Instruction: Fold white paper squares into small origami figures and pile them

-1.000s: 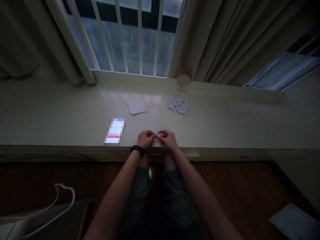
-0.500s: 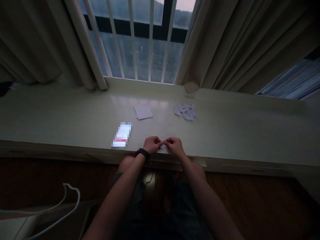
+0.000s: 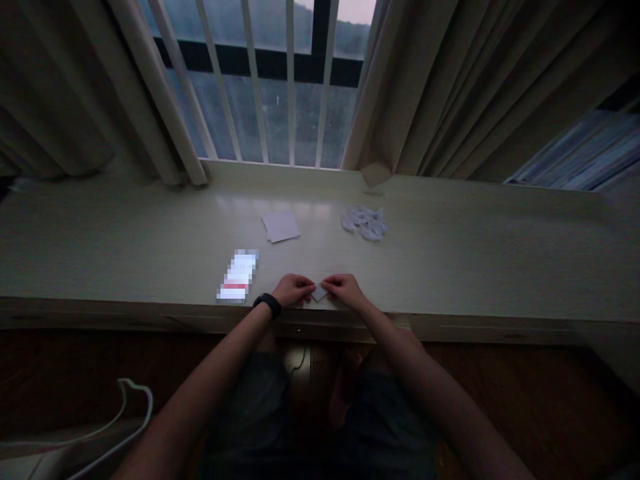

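Observation:
A small folded piece of white paper (image 3: 319, 292) is held up between my two hands, close to the front edge of the pale counter. My left hand (image 3: 294, 290), with a black band on its wrist, pinches the paper's left side. On the opposite side my right hand (image 3: 344, 291) grips it between thumb and fingers. Beyond the hands lies a stack of square white paper sheets (image 3: 281, 227). To the right of that stack sits a loose pile of small folded white paper pieces (image 3: 365, 223).
A phone with a lit, blurred screen (image 3: 238, 276) lies on the counter (image 3: 450, 260) left of my hands. At the back are a barred window (image 3: 270, 100) and long curtains (image 3: 430, 100). A white curved cable or tube (image 3: 145, 413) shows at lower left.
My hands have drawn slightly apart, and more of the folded paper shows between them, now diamond-shaped. The whole view has shifted a little.

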`<control>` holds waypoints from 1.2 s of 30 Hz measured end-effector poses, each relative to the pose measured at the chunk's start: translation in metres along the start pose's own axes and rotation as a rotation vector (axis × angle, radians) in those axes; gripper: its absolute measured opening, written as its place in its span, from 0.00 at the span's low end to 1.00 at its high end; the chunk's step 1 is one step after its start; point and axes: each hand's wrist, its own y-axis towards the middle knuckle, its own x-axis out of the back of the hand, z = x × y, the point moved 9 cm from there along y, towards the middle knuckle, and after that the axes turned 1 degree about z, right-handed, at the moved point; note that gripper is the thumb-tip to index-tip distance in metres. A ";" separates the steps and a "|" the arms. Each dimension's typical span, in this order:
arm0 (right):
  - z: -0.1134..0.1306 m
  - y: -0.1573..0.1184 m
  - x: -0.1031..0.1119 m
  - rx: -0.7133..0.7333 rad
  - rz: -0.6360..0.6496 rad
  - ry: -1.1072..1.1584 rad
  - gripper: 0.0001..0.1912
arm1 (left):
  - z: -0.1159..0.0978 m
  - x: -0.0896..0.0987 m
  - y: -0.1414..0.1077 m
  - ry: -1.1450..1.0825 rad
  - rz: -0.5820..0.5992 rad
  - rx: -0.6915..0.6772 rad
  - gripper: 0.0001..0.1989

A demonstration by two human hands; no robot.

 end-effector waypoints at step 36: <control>0.082 -0.022 -0.009 0.343 -0.258 -0.659 0.08 | -0.061 0.012 -0.028 0.627 -0.530 -0.368 0.09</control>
